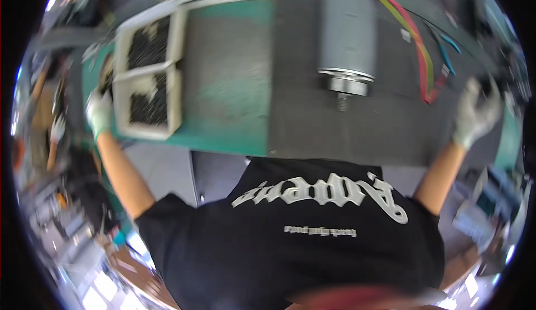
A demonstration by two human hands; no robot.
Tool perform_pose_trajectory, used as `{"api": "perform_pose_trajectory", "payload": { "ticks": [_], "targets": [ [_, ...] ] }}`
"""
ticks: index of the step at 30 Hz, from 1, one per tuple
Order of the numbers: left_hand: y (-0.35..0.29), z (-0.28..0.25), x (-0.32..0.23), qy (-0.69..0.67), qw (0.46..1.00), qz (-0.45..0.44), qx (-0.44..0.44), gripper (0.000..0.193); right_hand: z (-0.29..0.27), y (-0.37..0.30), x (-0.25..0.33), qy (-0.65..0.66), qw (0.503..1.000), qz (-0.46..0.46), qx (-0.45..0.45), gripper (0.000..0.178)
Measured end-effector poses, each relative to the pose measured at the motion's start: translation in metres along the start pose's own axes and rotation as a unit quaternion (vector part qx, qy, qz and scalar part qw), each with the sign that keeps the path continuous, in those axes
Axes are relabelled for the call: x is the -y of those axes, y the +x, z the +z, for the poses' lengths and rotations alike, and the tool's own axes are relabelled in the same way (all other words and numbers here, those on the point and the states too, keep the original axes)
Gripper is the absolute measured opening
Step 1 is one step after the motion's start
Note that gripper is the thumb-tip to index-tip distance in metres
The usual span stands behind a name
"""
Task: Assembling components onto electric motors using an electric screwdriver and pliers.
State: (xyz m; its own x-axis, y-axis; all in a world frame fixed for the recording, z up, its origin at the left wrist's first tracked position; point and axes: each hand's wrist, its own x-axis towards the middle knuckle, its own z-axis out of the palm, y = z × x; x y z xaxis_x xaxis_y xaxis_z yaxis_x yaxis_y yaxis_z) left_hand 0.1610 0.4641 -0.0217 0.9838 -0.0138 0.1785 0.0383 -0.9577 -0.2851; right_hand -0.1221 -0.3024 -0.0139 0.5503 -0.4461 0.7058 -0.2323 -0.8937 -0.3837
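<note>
My left hand (100,113), in a white glove, is at the far left beside the double parts tray. Its fingers curl at a brownish, ring-like thing (106,74), too blurred to name. The pale tray (175,100) has two compartments with small black pieces (149,106) in them. Out at the right, my gloved right hand (478,114) has its thumb and fingers bent around something dark (491,86), smeared by motion. Between the hands, a grey cylindrical motor (349,36) lies with its threaded shaft toward me.
Red and yellow-green wires (420,47) loop from the motor's far end. Blue-handled pliers (446,56) lie right of them. The bench has a green mat (229,86) and a dark mat (301,125). Another person's gloved hand (57,128) shows at far left.
</note>
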Motion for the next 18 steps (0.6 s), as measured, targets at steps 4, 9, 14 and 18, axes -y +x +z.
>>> {"api": "perform_pose_trajectory", "payload": {
  "ticks": [4, 9, 14, 18],
  "targets": [
    [0.016, 0.019, 0.02, -0.105, 0.993, -0.01, 0.057, 0.03, 0.039, 0.009, 0.023, -0.173, 0.976, -0.133, 0.026, 0.045],
    [0.001, 0.019, 0.021, -0.05, 0.997, 0.054, -0.022, 0.031, 0.037, 0.009, 0.023, -0.433, 0.889, -0.108, 0.099, 0.056],
    [-0.011, -0.011, -0.023, 0.012, 1.0, 0.015, -0.009, 0.033, 0.047, 0.006, 0.018, -0.55, 0.818, -0.079, 0.15, 0.053],
    [-0.014, -0.014, -0.02, 0.002, 0.999, -0.035, 0.027, 0.029, 0.058, -0.011, 0.006, -0.499, 0.836, -0.078, 0.214, 0.057]
  ]
}}
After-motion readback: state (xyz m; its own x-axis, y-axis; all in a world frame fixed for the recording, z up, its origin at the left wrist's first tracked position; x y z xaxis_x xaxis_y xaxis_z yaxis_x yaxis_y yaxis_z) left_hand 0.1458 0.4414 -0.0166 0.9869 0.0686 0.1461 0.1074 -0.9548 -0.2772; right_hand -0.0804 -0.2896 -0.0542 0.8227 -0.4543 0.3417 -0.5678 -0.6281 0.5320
